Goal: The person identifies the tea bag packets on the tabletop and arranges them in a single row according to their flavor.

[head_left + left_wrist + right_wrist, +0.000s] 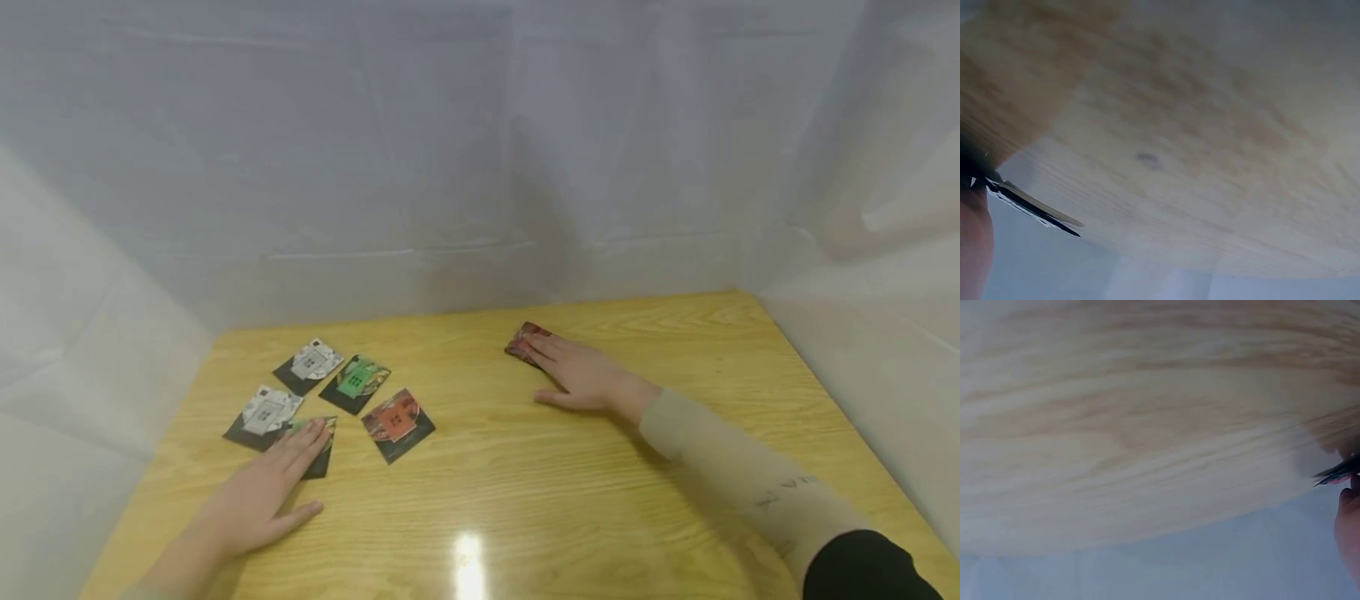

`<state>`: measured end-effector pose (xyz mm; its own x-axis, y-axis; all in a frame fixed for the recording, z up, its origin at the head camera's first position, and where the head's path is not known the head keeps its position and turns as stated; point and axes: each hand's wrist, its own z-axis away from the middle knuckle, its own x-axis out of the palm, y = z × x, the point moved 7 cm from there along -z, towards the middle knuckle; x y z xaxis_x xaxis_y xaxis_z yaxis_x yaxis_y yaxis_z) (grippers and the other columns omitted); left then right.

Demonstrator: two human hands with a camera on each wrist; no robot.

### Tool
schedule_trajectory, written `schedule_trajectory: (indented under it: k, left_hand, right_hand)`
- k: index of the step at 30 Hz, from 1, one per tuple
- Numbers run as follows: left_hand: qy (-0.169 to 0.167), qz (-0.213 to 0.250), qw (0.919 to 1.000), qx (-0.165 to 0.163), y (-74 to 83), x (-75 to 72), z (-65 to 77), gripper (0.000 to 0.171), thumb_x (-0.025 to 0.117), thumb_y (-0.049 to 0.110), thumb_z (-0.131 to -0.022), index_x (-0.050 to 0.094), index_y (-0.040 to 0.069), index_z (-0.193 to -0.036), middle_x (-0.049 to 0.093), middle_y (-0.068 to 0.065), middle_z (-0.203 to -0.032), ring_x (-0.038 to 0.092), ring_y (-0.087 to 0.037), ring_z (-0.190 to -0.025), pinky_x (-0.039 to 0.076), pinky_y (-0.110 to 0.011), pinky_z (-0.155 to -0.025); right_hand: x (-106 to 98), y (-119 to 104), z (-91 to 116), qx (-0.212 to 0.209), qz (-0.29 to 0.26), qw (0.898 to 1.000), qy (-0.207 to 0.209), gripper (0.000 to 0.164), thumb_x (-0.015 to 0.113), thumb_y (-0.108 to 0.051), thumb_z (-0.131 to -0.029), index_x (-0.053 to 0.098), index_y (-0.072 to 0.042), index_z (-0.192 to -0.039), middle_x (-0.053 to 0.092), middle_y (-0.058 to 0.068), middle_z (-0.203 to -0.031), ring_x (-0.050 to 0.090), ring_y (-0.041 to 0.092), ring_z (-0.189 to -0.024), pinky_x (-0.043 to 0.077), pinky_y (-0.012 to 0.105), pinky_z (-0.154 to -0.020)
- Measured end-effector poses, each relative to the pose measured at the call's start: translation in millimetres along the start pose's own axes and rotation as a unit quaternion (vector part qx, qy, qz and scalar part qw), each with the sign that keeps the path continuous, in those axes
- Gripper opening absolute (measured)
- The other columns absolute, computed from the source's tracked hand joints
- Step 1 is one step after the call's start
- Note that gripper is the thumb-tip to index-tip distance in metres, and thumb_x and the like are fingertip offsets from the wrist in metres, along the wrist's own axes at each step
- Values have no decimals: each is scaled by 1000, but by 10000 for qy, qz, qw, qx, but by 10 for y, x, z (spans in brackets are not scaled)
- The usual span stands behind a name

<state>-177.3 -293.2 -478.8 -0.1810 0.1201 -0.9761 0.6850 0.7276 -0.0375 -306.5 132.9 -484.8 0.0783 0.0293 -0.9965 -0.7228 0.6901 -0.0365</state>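
My left hand (pixel 258 496) lies with straight fingers over a flat green-and-black packet (pixel 321 463), covering much of it. Just beyond those fingertips is a white-and-black packet (pixel 264 412). Another white-and-black packet (pixel 311 365), a second green packet (pixel 355 382) and an orange-red packet (pixel 397 423) lie near it. Farther right, my right hand (pixel 581 375) rests its extended fingers on a dark red packet (pixel 522 343), partly hiding it. In the right wrist view, a thin packet edge (pixel 1336 473) shows by the fingers. The left wrist view shows packet edges (pixel 1038 209) beside the hand.
The wooden table (pixel 480 467) has pale sheeting (pixel 375 167) hanging behind it and along both sides. A bright light reflection shows near its front. The right forearm, in a light sleeve (pixel 738 467), crosses the table's right side.
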Motion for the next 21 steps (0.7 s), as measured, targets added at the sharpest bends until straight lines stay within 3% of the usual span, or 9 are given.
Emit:
schedule_trajectory:
  k: [9, 21]
  left_hand:
    - [-28, 4, 10000, 3, -3, 18, 8, 94, 71, 51, -96, 33, -1, -164, 43, -28, -164, 9, -15, -166, -4, -17, -134]
    - [39, 15, 10000, 60, 9, 23, 2, 95, 71, 50, -96, 32, -1, -165, 44, -29, -164, 2, -10, -166, -4, -17, -134]
  right_hand:
    - [-5, 98, 225, 6, -126, 9995, 286, 90, 57, -50, -106, 24, 11, -163, 24, 30, -173, 27, 42, -162, 30, 53, -133]
    - [75, 236, 550, 359, -76, 9985, 409, 90, 57, -51, -106, 25, 11, -163, 22, 33, -172, 27, 45, -161, 34, 56, -130]
